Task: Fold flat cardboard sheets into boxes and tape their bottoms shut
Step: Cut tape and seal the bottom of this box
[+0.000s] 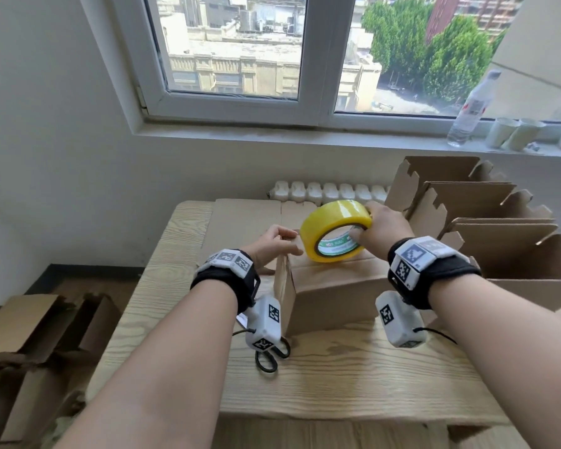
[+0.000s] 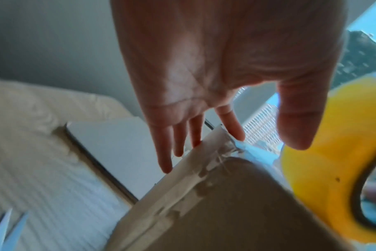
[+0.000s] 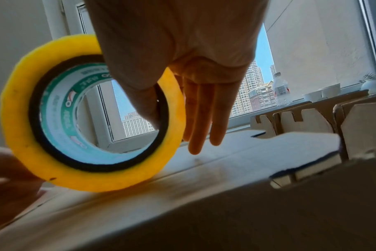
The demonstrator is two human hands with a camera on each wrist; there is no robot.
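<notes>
A brown cardboard box lies with its closed flaps up on the wooden table. My right hand grips a yellow tape roll, thumb through its core. The roll stands on edge on the box's top near the left end. My left hand rests at the box's upper left edge. Its straight fingers touch the edge and its thumb lies over the top, beside the roll. A clear tape strip shows there.
Black-handled scissors lie on the table in front of the box. Flat cardboard sheets lie at the back. Open folded boxes crowd the right side, and more sit on the floor at left. A bottle and cups stand on the sill.
</notes>
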